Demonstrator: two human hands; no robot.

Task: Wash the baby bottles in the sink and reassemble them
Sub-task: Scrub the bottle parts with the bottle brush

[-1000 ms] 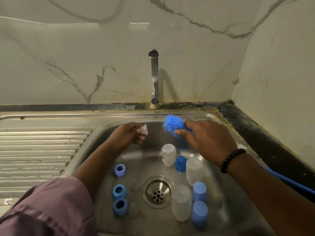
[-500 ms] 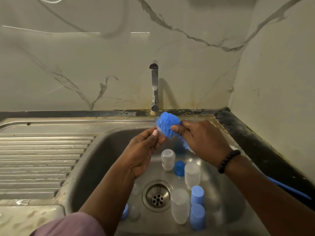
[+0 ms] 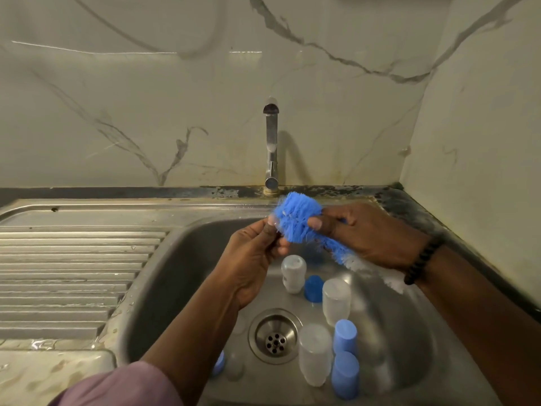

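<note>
Above the steel sink (image 3: 181, 276), my right hand (image 3: 369, 232) grips a blue bottle brush (image 3: 295, 221) just behind its bristle head. My left hand (image 3: 254, 256) pinches a small clear teat (image 3: 275, 221) against the bristles; the teat is mostly hidden by my fingers. On the sink floor stand three frosted bottles (image 3: 293, 273), (image 3: 336, 300), (image 3: 314, 354) upside down, with blue caps (image 3: 313, 288), (image 3: 346, 336), (image 3: 345, 375) beside them. A blue ring (image 3: 219, 363) and a clear teat (image 3: 234, 367) peek out beside my left forearm.
The tap (image 3: 271, 145) rises behind the sink with no water running. A ribbed drainboard (image 3: 73, 273) lies to the left. The drain (image 3: 275, 336) sits in the sink's middle. Marble walls close the back and right; a dark counter edge (image 3: 456, 244) runs on the right.
My left hand moved right with the teat and met the brush head. Both hands rose toward the tap. My left forearm now hides most of the blue rings.
</note>
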